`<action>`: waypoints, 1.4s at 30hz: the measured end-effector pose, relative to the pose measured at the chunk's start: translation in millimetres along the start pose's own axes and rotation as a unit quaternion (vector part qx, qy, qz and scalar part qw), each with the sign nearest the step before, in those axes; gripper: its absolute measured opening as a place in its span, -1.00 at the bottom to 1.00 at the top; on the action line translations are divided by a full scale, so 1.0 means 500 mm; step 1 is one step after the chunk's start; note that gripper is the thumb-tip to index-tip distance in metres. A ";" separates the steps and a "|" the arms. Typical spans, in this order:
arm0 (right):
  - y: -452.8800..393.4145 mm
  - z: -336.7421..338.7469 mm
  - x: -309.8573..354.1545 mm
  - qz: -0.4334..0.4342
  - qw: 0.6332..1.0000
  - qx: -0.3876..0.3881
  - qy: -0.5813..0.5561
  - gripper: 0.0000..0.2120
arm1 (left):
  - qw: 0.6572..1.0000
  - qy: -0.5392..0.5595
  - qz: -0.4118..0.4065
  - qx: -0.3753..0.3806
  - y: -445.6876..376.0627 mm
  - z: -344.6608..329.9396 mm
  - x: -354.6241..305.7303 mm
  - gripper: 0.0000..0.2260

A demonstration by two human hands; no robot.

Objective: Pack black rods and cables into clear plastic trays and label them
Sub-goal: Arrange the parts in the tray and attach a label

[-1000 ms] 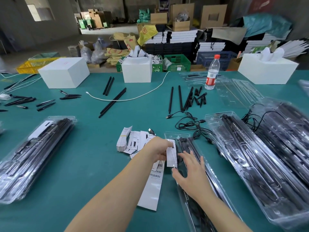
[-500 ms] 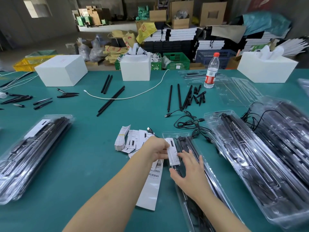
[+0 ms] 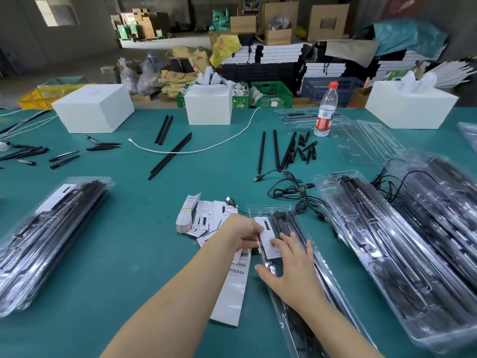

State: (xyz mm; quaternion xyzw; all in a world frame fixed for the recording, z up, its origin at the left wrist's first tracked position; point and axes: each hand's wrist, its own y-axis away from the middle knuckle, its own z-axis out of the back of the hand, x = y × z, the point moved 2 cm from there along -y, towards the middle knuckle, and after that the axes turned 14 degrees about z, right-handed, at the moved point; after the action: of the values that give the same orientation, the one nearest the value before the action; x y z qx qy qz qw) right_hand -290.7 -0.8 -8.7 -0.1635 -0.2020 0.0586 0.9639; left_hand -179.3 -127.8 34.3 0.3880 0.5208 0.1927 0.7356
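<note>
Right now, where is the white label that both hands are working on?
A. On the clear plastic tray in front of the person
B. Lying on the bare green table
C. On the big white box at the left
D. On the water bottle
A: the white label lies on the clear plastic tray, with the left hand at its edge and the right hand flat on it.

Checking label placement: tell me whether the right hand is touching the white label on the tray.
Touching. Head view shows right hand fingers flat on the white label.

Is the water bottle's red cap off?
No, the water bottle stands upright on the table with its red cap screwed on top.
</note>
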 end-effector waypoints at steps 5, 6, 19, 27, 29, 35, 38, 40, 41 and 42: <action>0.001 -0.007 -0.001 0.007 0.999 0.017 0.027 -0.32 | 0.962 -0.235 -0.071 -0.119 -0.007 0.011 -0.021 -0.80; 0.001 -0.009 -0.002 0.008 0.999 0.018 0.029 -0.32 | 0.942 -0.292 -0.085 -0.142 -0.007 0.012 -0.024 -0.75; 0.002 -0.013 0.005 0.004 0.996 0.041 0.079 -0.24 | 0.892 -0.372 -0.150 -0.210 -0.034 0.020 -0.040 -0.61; 0.003 -0.006 0.011 -0.007 0.994 0.060 0.091 -0.25 | 0.953 -0.204 -0.138 -0.177 -0.057 0.014 -0.032 -0.69; 0.002 -0.005 0.010 -0.009 0.993 0.071 0.095 -0.24 | 0.967 -0.129 -0.152 -0.157 -0.069 0.015 -0.015 -0.72; 0.000 -0.004 0.018 -0.018 0.992 0.088 0.093 -0.30 | 0.972 -0.058 -0.186 -0.129 -0.092 0.020 0.005 -0.69; -0.006 0.011 0.032 -0.004 0.988 0.071 0.139 -0.42 | 0.962 -0.072 -0.212 -0.156 -0.097 0.017 0.014 -0.74; -0.030 0.026 0.034 0.009 0.985 0.059 0.159 -0.50 | 0.951 -0.097 -0.228 -0.186 -0.096 0.012 0.019 -0.74; -0.052 0.035 0.029 -0.002 0.989 0.072 0.128 -0.54 | 0.946 -0.104 -0.234 -0.197 -0.094 0.010 0.020 -0.74; -0.076 0.044 0.022 -0.024 0.992 0.093 0.084 -0.60 | 0.944 -0.103 -0.239 -0.202 -0.093 0.010 0.020 -0.74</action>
State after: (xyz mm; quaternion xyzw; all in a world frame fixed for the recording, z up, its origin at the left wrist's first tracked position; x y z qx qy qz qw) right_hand -287.8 -28.0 27.0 -0.0727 -0.1182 0.0398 0.9895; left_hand -176.7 -151.9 -6.9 0.1130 0.4699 0.0711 0.8725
